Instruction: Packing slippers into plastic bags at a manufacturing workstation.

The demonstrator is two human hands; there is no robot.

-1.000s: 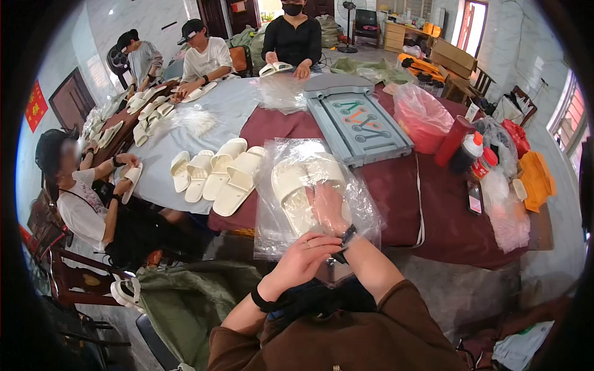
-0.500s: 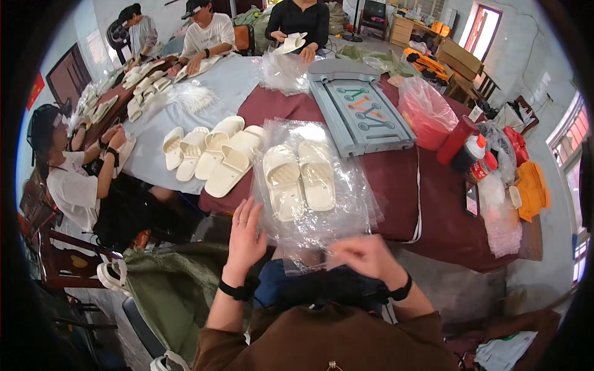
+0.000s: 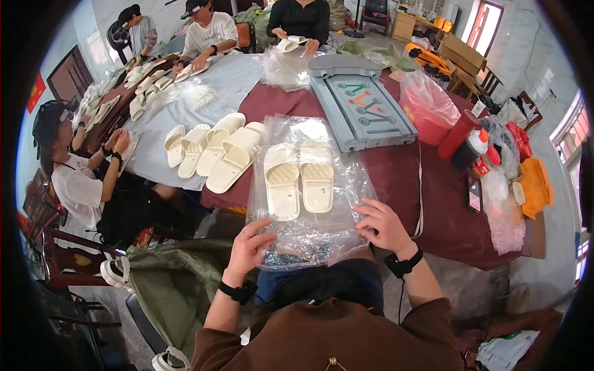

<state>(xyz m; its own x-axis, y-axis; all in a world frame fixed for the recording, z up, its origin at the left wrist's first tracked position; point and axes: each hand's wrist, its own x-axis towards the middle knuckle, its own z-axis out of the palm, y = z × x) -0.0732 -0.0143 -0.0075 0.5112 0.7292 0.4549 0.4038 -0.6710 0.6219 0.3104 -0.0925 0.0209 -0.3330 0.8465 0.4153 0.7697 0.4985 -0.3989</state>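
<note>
The room point(image 3: 526, 68) held other people point(image 3: 210, 34) around the table point(image 3: 396, 185). On it a clear bag point(image 3: 354, 182), near end unfolded, seemed to contain one slipper pair point(image 3: 283, 191); two pairs point(image 3: 212, 157) alongside lay unbagged. The left hand point(image 3: 250, 247) curled, the right hand point(image 3: 387, 226) half-spread at the bag's sides; any pinch couldn't be told.

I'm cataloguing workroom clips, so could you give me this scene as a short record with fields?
Bag: clear plastic, partly on maroon cloth
Slippers: two, cream, side by side within the bag's outline
Left hand: fingers at the bag's lower left
Right hand: fingers by the bag's right edge
Left of bag: four loose slippers
Beyond, right: grey board
</note>
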